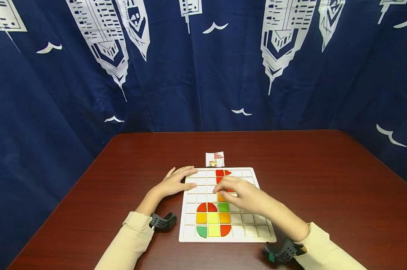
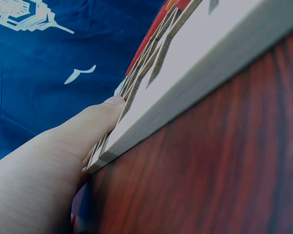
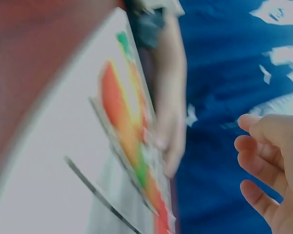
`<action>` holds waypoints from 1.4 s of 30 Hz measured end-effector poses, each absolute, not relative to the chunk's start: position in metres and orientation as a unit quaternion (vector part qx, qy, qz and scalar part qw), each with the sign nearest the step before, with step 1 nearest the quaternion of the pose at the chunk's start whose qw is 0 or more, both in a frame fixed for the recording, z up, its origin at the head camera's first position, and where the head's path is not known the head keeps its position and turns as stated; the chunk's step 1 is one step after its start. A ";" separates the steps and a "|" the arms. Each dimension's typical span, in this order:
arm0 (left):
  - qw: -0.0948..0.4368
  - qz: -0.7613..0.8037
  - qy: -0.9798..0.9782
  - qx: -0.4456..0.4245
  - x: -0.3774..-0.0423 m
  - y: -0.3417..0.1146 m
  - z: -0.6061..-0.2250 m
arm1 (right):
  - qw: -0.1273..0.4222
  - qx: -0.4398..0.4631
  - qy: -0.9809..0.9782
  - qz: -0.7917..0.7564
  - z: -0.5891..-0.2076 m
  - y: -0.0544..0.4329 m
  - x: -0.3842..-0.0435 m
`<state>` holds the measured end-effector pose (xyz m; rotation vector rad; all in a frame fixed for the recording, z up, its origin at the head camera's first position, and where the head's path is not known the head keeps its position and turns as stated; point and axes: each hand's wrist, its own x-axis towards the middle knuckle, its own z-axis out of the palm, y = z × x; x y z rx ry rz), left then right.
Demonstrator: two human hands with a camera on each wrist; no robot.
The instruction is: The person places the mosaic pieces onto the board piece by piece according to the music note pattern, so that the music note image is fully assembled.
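A white gridded board [image 1: 249, 219] lies on the table. My left hand [image 1: 173, 183] rests at its upper left edge, fingers extended, the thumb on the board's face. In the left wrist view, that thumb [image 2: 95, 117] lies over the board's edge [image 2: 185, 92]. Above the board's upper middle is my right hand [image 1: 245, 193], its fingers loosely bent, hiding some red and orange tiles. The right wrist view shows the right hand [image 3: 268, 161] holding nothing. Lower down sit red quarter-circles [image 1: 202, 207], a green square [image 1: 223, 207], yellow squares [image 1: 213, 217] and a green quarter-circle [image 1: 202, 231].
A small white card [image 1: 214, 159] printed with a coloured pattern lies just beyond the board's far edge. The brown table [image 1: 308, 168] extends on both sides of the board. A dark blue curtain [image 1: 196, 82] with white building prints hangs behind it.
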<state>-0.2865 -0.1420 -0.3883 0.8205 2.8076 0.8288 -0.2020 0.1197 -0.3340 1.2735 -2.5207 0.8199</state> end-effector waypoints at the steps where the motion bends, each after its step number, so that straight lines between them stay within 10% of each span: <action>1: 0.051 0.272 0.922 0.270 -0.287 -0.142 -0.388 | 0.117 0.418 -0.856 0.280 -0.330 0.126 -0.204; 14: 0.052 0.272 0.922 0.270 -0.286 -0.145 -0.388 | 0.306 0.182 -0.906 0.228 -0.316 0.227 -0.234; 27: 0.050 0.259 0.925 0.273 -0.288 -0.139 -0.384 | 0.076 0.034 -0.990 0.117 -0.324 0.291 -0.237; 42: 0.036 0.251 0.930 0.266 -0.279 -0.147 -0.380 | 0.066 0.032 -0.993 0.093 -0.338 0.289 -0.238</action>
